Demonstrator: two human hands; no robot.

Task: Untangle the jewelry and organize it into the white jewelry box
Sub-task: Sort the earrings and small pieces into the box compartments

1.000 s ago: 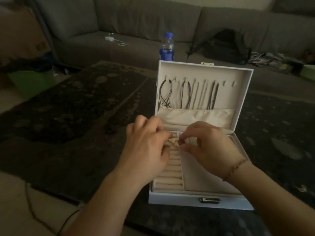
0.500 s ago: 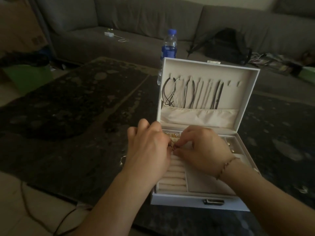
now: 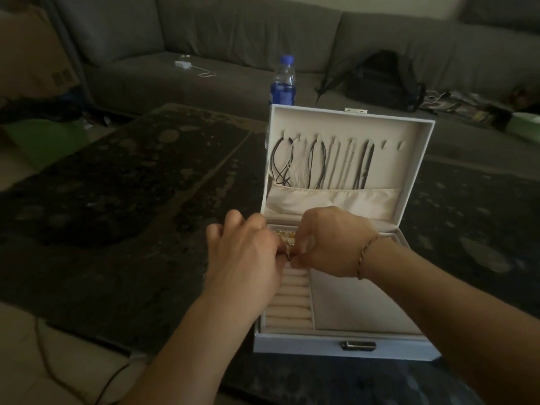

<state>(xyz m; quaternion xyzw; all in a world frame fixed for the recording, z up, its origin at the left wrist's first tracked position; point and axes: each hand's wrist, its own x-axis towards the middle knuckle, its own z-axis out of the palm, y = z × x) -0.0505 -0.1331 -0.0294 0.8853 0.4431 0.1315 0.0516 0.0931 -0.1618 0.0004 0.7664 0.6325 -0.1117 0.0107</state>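
Head view: both hands meet over the back-left corner of the white rectangular jewelry box with cream lining (image 3: 344,337), which stands open on the dark mottled table (image 3: 122,182). The left hand (image 3: 248,258) and right hand (image 3: 330,244) each have fingertips curled in, pinching a small gold piece of jewelry (image 3: 290,244) between them; more gold bits lie just behind it in a small back compartment. A second ago the hands worked the piece slightly higher and nearer the box's middle; now they have sunk lower toward the top of the cream ring rolls (image 3: 289,305), and the view has shifted so the box sits further right. I judge this means the piece is nearly freed and about to be seated in the rolls or the compartment. Dark cord necklaces (image 3: 318,162) hang from notches in the raised lid, tails tucked in a cream fabric pocket (image 3: 336,200), so that part looks done. A thin braided bracelet (image 3: 365,255) circles the right wrist.

Beyond the box stands a clear plastic bottle with blue cap and label (image 3: 283,83). A grey fabric sofa (image 3: 233,39) runs along the back, carrying a black bag (image 3: 380,80) and a small white charger with cable (image 3: 187,65)
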